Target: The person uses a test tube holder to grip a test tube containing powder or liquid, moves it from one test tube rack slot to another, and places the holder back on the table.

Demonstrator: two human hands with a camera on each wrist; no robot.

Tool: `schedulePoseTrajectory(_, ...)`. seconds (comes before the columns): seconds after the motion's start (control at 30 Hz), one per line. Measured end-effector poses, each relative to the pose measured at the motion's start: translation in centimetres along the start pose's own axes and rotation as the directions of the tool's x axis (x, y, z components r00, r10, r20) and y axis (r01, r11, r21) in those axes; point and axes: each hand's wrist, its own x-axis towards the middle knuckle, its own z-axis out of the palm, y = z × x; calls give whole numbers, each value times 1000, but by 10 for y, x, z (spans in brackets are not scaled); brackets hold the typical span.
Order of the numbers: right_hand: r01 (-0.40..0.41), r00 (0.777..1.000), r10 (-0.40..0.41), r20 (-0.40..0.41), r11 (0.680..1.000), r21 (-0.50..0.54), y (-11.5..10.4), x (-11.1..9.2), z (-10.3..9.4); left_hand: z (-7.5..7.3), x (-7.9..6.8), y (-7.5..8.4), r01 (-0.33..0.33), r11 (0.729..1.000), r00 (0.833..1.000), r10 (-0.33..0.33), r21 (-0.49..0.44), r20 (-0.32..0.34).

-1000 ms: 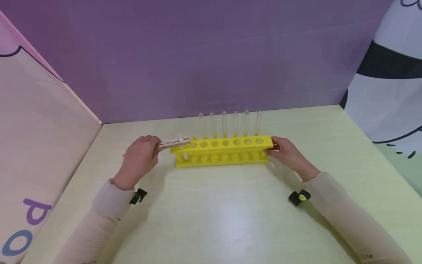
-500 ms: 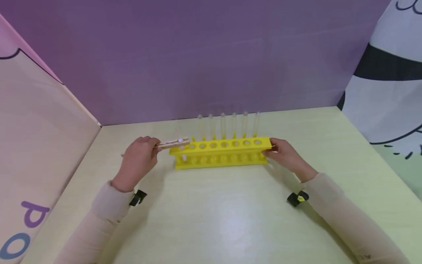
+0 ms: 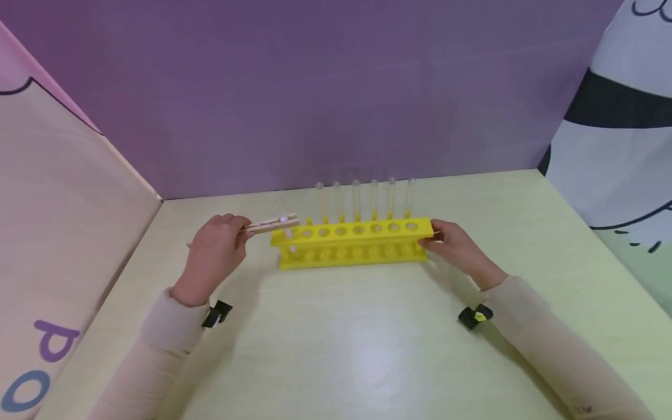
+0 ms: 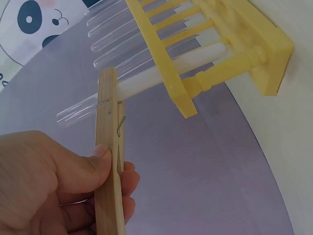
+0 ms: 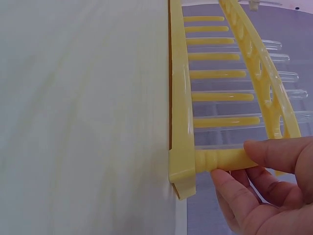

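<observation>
My left hand (image 3: 212,256) holds a wooden test tube clamp (image 4: 106,129), thumb on one side and curled fingers on the other. The clamp's far end is around a glass test tube (image 4: 139,83) with white contents. This tube slants a little and passes through the end hole of the yellow test tube rack (image 3: 350,237), its bottom near the rack's base in the left wrist view. At the rack's other end my right hand (image 3: 454,245) pinches the yellow end post (image 5: 227,159) between thumb and fingers.
Several clear test tubes (image 3: 357,201) stand upside down on pegs along the rack's back. The rack sits on a pale wooden table (image 3: 336,326). A purple panel (image 3: 336,99) rises behind it, and a printed panel (image 3: 63,233) borders the left side.
The left hand has shifted slightly left and up with the clamp. The test tube's white contents now show above the rack's top plate. The right hand keeps its hold on the rack.
</observation>
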Motion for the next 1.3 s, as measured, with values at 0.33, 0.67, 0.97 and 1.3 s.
schedulePoseTrajectory(0.33,28,1000,-28,0,999,21,-2,-6,-1,-4,1,0,-21,1000,999,21,-10,-30)
schedulePoseTrajectory(0.67,23,1000,-23,-5,1000,7,-3,-5,-2,-12,3,5,-22,1000,999,22,-16,-28)
schedulePoseTrajectory(0.97,22,1000,-22,-4,1000,1,-3,-7,-2,-17,4,7,-34,999,998,34,-13,-50)
schedulePoseTrajectory(1.3,11,1000,-11,1,1000,2,-3,-5,-3,-23,4,10,-35,999,997,34,-15,-65)
